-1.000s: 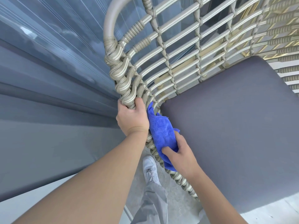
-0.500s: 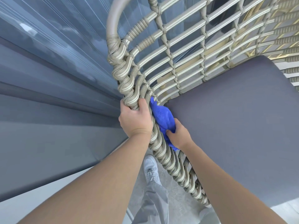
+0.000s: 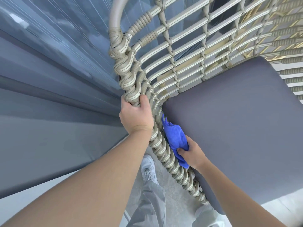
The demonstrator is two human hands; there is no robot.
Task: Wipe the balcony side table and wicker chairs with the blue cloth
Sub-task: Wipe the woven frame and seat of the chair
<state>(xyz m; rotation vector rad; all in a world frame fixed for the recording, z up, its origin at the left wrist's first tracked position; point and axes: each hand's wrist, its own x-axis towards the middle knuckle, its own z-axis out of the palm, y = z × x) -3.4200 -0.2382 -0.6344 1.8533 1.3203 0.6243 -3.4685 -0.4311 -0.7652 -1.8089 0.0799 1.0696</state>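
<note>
One wicker chair (image 3: 164,51), one grey seat cushion (image 3: 237,128), one blue cloth (image 3: 176,140), two hands. Left hand (image 3: 136,117) has its fingers wrapped round the woven rim at the chair's left edge. Right hand (image 3: 192,154) pinches the cloth against the rim's inner side, beside the cushion. Versus half a second ago, cloth and right hand sit nearer along the rim; left hand unchanged. One white shoe (image 3: 148,167) below.
</note>
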